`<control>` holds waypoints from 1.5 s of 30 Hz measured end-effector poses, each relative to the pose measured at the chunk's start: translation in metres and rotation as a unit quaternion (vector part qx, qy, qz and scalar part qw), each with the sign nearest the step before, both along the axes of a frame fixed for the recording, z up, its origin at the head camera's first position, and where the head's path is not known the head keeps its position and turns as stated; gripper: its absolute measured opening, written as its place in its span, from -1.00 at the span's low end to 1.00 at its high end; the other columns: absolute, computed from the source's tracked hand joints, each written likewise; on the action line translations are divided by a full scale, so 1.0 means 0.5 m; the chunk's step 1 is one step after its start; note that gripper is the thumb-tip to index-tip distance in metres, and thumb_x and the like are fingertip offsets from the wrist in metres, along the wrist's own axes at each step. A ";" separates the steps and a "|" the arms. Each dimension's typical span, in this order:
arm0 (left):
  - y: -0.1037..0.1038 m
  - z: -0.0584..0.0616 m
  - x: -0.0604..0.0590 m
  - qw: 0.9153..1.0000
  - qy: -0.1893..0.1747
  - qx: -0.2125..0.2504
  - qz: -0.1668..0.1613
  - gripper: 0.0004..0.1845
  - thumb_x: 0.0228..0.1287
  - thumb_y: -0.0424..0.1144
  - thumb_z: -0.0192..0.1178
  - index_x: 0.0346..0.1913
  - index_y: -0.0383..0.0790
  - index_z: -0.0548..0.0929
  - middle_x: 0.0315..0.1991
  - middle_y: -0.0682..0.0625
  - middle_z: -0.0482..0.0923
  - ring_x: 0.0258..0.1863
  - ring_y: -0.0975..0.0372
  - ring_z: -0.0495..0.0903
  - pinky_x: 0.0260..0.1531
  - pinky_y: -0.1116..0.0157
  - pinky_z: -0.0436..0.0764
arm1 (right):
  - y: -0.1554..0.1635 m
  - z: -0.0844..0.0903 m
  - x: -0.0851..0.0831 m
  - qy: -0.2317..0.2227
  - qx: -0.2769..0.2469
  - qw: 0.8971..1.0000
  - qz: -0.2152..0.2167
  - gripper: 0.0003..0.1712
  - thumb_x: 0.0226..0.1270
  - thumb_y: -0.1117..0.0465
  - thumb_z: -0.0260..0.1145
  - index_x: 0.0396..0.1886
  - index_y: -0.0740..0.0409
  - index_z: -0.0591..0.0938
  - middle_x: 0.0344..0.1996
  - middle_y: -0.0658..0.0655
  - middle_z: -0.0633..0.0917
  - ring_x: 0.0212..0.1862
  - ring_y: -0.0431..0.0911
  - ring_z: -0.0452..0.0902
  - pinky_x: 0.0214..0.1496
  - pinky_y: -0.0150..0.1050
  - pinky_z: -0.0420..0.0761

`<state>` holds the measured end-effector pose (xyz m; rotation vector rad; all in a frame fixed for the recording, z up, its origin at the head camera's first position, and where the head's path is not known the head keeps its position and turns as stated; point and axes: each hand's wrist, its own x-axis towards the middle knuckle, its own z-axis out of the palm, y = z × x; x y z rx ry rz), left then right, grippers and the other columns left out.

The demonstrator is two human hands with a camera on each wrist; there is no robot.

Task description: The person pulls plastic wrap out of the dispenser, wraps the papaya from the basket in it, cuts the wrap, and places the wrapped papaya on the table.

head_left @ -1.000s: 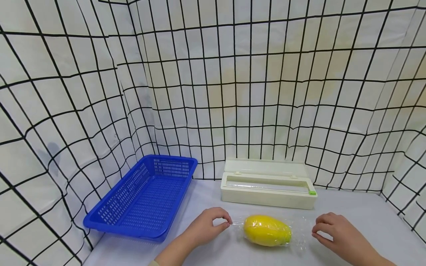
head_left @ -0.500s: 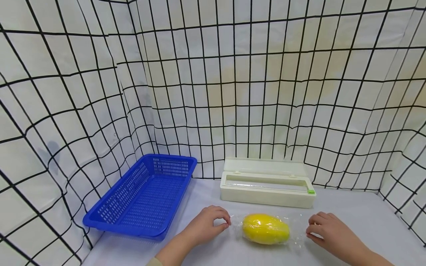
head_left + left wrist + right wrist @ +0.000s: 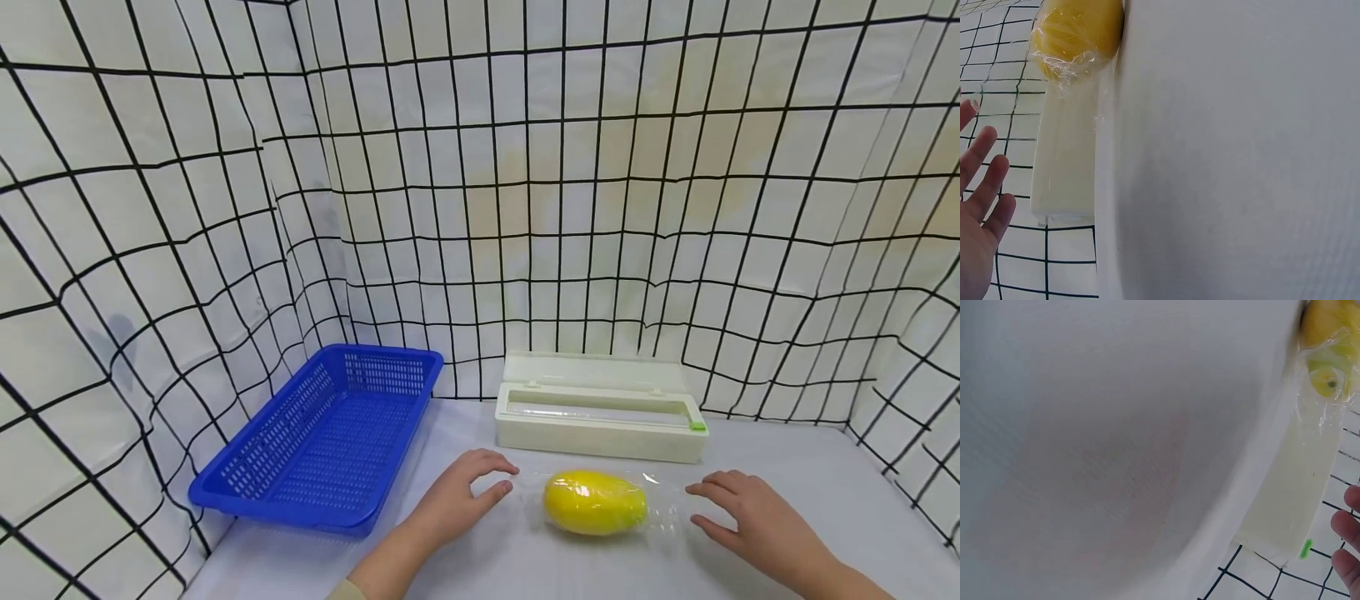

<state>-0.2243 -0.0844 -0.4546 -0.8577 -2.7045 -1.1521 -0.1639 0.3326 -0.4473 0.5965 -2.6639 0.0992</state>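
Note:
A yellow fruit (image 3: 595,502) wrapped in clear film lies on the white table (image 3: 810,483), in front of a cream cling-film dispenser box (image 3: 600,407). My left hand (image 3: 468,495) hovers just left of the fruit with fingers loosely spread, holding nothing. My right hand (image 3: 738,508) sits just right of the film's end, fingers straight and apart, also empty. The left wrist view shows the wrapped fruit (image 3: 1075,34) and the box (image 3: 1063,156) beyond my fingers (image 3: 985,175). In the right wrist view the fruit's (image 3: 1329,344) film end and the box (image 3: 1291,487) appear.
A blue perforated basket (image 3: 330,437) stands at the left, its near rim beside my left forearm. Cloth walls with a black grid (image 3: 525,167) enclose the table on three sides. The box has a green tab (image 3: 698,426) at its right end.
Both hands have let go of the film ends they pinched and their fingers have spread. The wrapped fruit now lies free between them.

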 end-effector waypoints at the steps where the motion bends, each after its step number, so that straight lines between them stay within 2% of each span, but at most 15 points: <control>1: 0.000 0.001 0.000 1.000 0.002 0.001 0.003 -0.78 0.43 0.07 0.14 0.03 0.21 0.68 0.08 0.23 0.56 0.18 0.18 0.48 0.26 0.00 0.42 | 0.001 0.000 0.002 0.004 -0.006 1.000 -0.005 -0.56 -0.02 -0.01 0.60 -0.09 -0.12 0.74 -0.18 -0.12 0.68 -0.14 -0.09 0.60 -0.07 -0.02 0.65; 5: 0.002 0.003 -0.002 1.000 0.003 0.006 0.013 -0.79 0.44 0.03 0.15 -0.01 0.16 0.70 0.04 0.23 0.57 0.16 0.19 0.50 0.25 0.02 0.43 | 0.006 0.001 0.010 0.011 -0.033 0.999 -0.023 -0.47 0.00 0.01 0.59 0.02 -0.07 0.71 -0.12 -0.04 0.68 -0.12 -0.02 0.61 -0.07 0.04 0.65; 8: 0.005 0.007 -0.007 1.000 0.008 0.008 0.021 -0.81 0.44 -0.01 0.16 -0.04 0.11 0.71 0.02 0.22 0.58 0.14 0.19 0.51 0.23 0.03 0.44 | 0.008 0.008 0.014 -0.009 -0.057 0.997 -0.043 -0.46 0.04 0.02 0.57 0.07 -0.04 0.67 -0.09 -0.04 0.68 -0.11 -0.01 0.61 -0.05 0.08 0.64; 11: 0.013 0.016 -0.017 0.999 0.007 0.000 0.031 -0.79 0.44 0.00 0.15 -0.03 0.08 0.71 0.02 0.21 0.59 0.14 0.19 0.52 0.22 0.03 0.45 | 0.000 0.017 0.018 -0.044 -0.087 0.993 -0.072 -0.55 0.10 0.03 0.54 0.01 -0.03 0.68 -0.13 -0.09 0.67 -0.17 -0.09 0.58 -0.14 -0.03 0.65; 14: 0.030 0.034 -0.030 0.999 -0.001 -0.029 0.039 -0.80 0.43 0.02 0.17 -0.03 0.13 0.70 0.03 0.21 0.59 0.14 0.20 0.53 0.21 0.04 0.47 | -0.018 0.031 0.025 -0.111 -0.129 0.980 -0.100 -0.74 0.21 0.01 0.47 -0.13 -0.08 0.69 -0.27 -0.18 0.63 -0.29 -0.23 0.49 -0.30 -0.26 0.57; 17: 0.051 0.057 -0.043 0.997 -0.021 -0.063 0.038 -0.80 0.41 0.03 0.19 -0.03 0.14 0.71 0.03 0.20 0.60 0.12 0.17 0.54 0.17 0.03 0.50 | -0.049 0.049 0.031 -0.221 -0.180 0.952 -0.106 -0.79 0.32 -0.06 0.37 -0.19 -0.09 0.71 -0.38 -0.17 0.59 -0.35 -0.20 0.41 -0.40 -0.34 0.44; 21: 0.074 0.082 -0.062 0.993 -0.064 -0.100 0.018 -0.76 0.38 0.05 0.21 0.01 0.13 0.71 0.03 0.20 0.62 0.09 0.13 0.54 0.08 0.02 0.54 | -0.097 0.053 0.032 -0.355 -0.239 0.898 -0.104 -0.65 0.33 -0.12 0.33 -0.09 -0.01 0.73 -0.38 -0.05 0.62 -0.38 -0.11 0.43 -0.39 -0.28 0.50; 22: 0.079 0.086 -0.068 0.991 -0.077 -0.106 0.011 -0.75 0.38 0.04 0.21 0.02 0.12 0.71 0.01 0.19 0.62 0.08 0.13 0.54 0.05 0.04 0.56 | -0.108 0.049 0.033 -0.375 -0.247 0.887 -0.106 -0.62 0.33 -0.12 0.33 -0.05 0.01 0.72 -0.38 -0.03 0.62 -0.39 -0.09 0.45 -0.38 -0.26 0.52; 24: 0.090 0.091 -0.078 0.988 -0.101 -0.120 -0.003 -0.72 0.38 0.04 0.21 0.06 0.09 0.70 -0.02 0.20 0.62 0.03 0.16 0.55 -0.02 0.08 0.59 | -0.130 0.040 0.034 -0.395 -0.257 0.874 -0.120 -0.57 0.29 -0.12 0.36 0.01 0.03 0.70 -0.39 -0.02 0.61 -0.42 -0.08 0.46 -0.36 -0.23 0.55; 25: 0.096 0.092 -0.084 0.986 -0.110 -0.126 -0.010 -0.70 0.38 0.04 0.22 0.07 0.07 0.70 -0.04 0.19 0.62 0.00 0.17 0.56 -0.05 0.11 0.60 | -0.138 0.035 0.035 -0.397 -0.259 0.872 -0.120 -0.55 0.29 -0.11 0.37 0.05 0.05 0.68 -0.40 -0.01 0.61 -0.44 -0.07 0.47 -0.36 -0.22 0.56; 27: 0.107 0.095 -0.094 0.982 -0.131 -0.135 -0.024 -0.67 0.38 0.04 0.21 0.11 0.05 0.68 -0.04 0.18 0.63 -0.05 0.20 0.57 -0.08 0.13 0.61 | -0.153 0.027 0.035 -0.383 -0.259 0.876 -0.136 -0.51 0.26 -0.10 0.40 0.10 0.03 0.65 -0.42 -0.02 0.60 -0.45 -0.08 0.46 -0.37 -0.23 0.53; 32: 0.130 0.089 -0.116 0.972 -0.146 -0.170 -0.066 -0.63 0.34 0.05 0.25 0.16 0.11 0.65 0.04 0.14 0.63 -0.03 0.24 0.59 0.00 0.12 0.58 | -0.179 0.016 0.026 -0.318 -0.248 0.898 -0.175 -0.37 0.19 -0.13 0.45 0.20 0.00 0.57 -0.45 -0.07 0.58 -0.46 -0.12 0.40 -0.43 -0.26 0.46; 35: 0.135 0.081 -0.124 0.967 -0.143 -0.190 -0.094 -0.60 0.30 0.02 0.30 0.18 0.13 0.64 0.07 0.11 0.63 0.05 0.21 0.57 0.03 0.14 0.57 | -0.187 0.012 0.018 -0.298 -0.232 0.909 -0.176 -0.32 0.17 -0.15 0.45 0.25 -0.01 0.54 -0.46 -0.08 0.57 -0.49 -0.12 0.39 -0.45 -0.25 0.43; 40: 0.137 0.066 -0.127 0.961 -0.149 -0.197 -0.122 -0.56 0.29 -0.02 0.32 0.23 0.14 0.61 0.08 0.15 0.61 0.09 0.18 0.56 0.00 0.17 0.59 | -0.189 0.008 0.004 -0.284 -0.212 0.919 -0.173 -0.35 0.16 -0.12 0.47 0.24 -0.07 0.56 -0.49 -0.07 0.54 -0.51 -0.12 0.36 -0.46 -0.24 0.38; 45: 0.137 0.058 -0.116 0.960 -0.161 -0.188 -0.130 -0.61 0.33 -0.03 0.29 0.21 0.25 0.62 0.09 0.19 0.61 0.08 0.18 0.57 0.00 0.13 0.61 | -0.182 0.006 -0.005 -0.270 -0.205 0.925 -0.170 -0.36 0.20 -0.09 0.44 0.28 -0.07 0.56 -0.47 -0.09 0.55 -0.52 -0.13 0.36 -0.48 -0.25 0.37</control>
